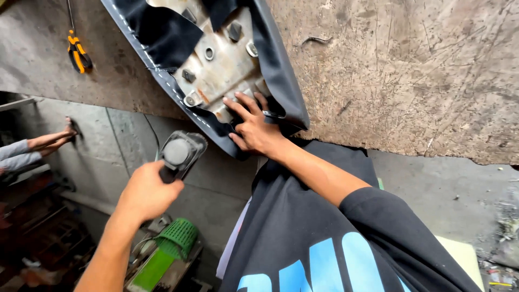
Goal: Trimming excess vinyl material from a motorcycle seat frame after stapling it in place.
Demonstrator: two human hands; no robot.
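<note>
An upturned seat (216, 59) lies on a worn workbench (411, 70), its pale metal-coloured base showing, with black cover fabric (281, 81) folded over the edges. My right hand (251, 127) presses the black fabric flat onto the seat's near end, fingers spread. My left hand (148, 192) grips a black stapler-like tool (181, 154) by its handle, held off the bench edge just left of the seat's tip.
Orange-handled pliers (78, 54) lie at the bench's far left. Below the bench sits a green machine (167, 254) with a mesh guard. Another person's legs (38, 146) show at the far left. Concrete floor lies beneath.
</note>
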